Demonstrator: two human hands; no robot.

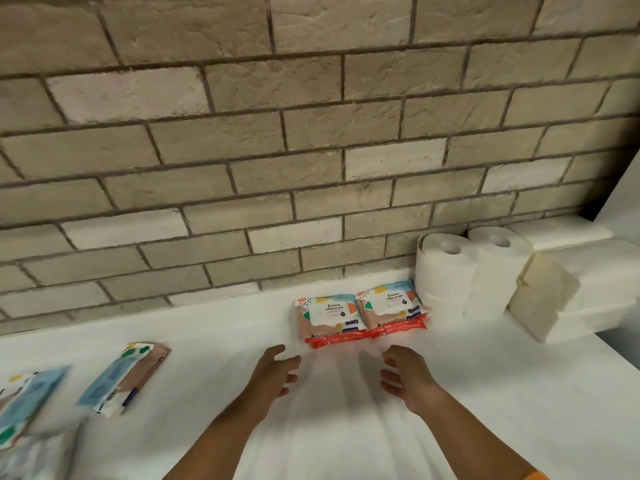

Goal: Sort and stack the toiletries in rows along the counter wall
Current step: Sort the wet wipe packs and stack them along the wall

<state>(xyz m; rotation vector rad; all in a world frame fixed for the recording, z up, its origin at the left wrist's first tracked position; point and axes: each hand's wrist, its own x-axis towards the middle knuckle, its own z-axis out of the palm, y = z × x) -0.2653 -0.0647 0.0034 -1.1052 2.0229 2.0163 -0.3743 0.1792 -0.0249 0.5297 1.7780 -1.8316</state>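
A white counter (346, 427) runs along a wall of pale beige brick (311, 150), seen from above through a head-worn camera. At the foot of the wall, right of centre, two flat packs of wet wipes lie side by side with their edges touching: the left wipes pack (327, 315) and the right wipes pack (389, 306). Each has a white label panel with small dark print, set among blobs of orange, green, yellow and pale blue on a tan ground. Each lies on top of one of two red packs (337, 337), whose front edges, printed in white lettering, stick out toward the viewer. Just right of them stand white toilet paper rolls (445, 268), two columns side by side, stacked upright with their cardboard cores facing up. Further right sits a cream paper stack (543, 296), in two layers. Well apart on the left, a loose wipes pack (124, 379) lies at an angle, its blue and tan side up, and a blurred pack (31, 400) lies at the left edge of the view. Both bare forearms reach in from below. The left hand (277, 370) and the right hand (405, 375) are apart from each other, near the front of the red packs, fingers loosely curled and holding nothing; whether they touch the counter cannot be told. An orange sleeve (533, 476) shows at the bottom right.
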